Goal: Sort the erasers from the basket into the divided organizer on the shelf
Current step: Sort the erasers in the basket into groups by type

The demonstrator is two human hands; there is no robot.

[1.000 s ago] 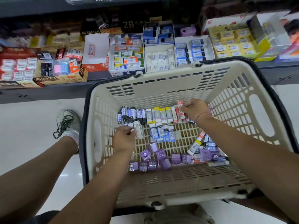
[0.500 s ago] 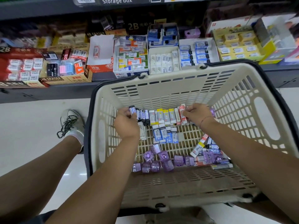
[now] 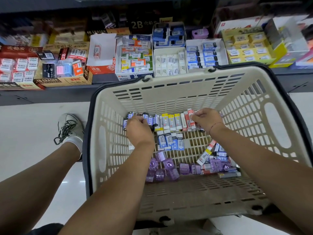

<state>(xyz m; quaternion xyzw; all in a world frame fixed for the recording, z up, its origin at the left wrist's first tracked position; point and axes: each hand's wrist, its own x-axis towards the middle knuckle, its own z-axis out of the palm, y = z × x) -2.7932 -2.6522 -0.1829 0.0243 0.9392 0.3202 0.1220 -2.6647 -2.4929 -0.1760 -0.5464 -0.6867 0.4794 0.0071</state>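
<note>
Dark shelf [image 3: 67,93]: open eraser boxes [image 3: 134,56] side by side. Floor [image 3: 30,126]: shoe [image 3: 72,125].

A grey sneaker [image 3: 71,126] with dark laces stands at middle left of the frame on a pale glossy floor [image 3: 30,133], with a white sock [image 3: 75,143] above its collar. In the upper left sits a brown carton [image 3: 62,81] printed "4B ERASER". Top centre shows a black box [image 3: 144,24] marked "2B", a small purple case [image 3: 199,33] right of it, and a yellow box [image 3: 277,53] at upper right.
</note>
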